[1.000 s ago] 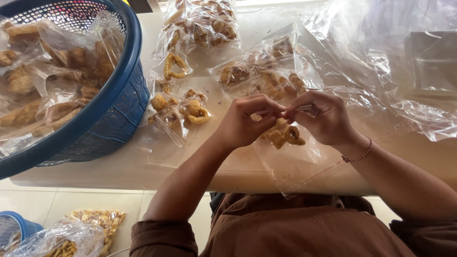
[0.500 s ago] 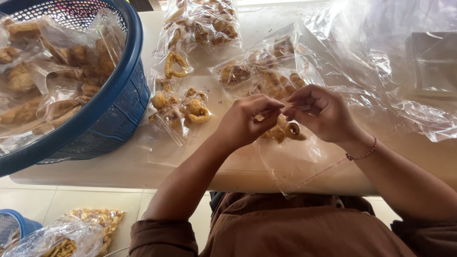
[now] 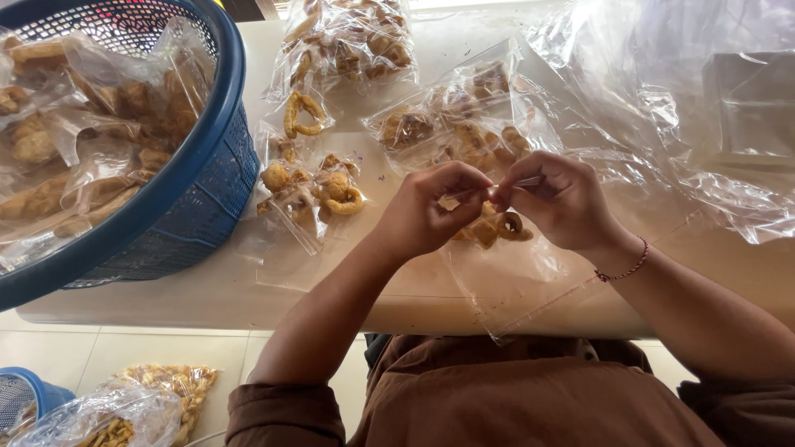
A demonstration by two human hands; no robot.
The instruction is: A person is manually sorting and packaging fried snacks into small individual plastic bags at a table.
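I see both hands pinching the bag's mouth: left hand (image 3: 431,211), right hand (image 3: 559,199), the bag (image 3: 513,273) hanging over the bench (image 3: 207,290) edge, not yet sealed. Filled packs (image 3: 348,37) lie behind; more fill the basket (image 3: 186,207).
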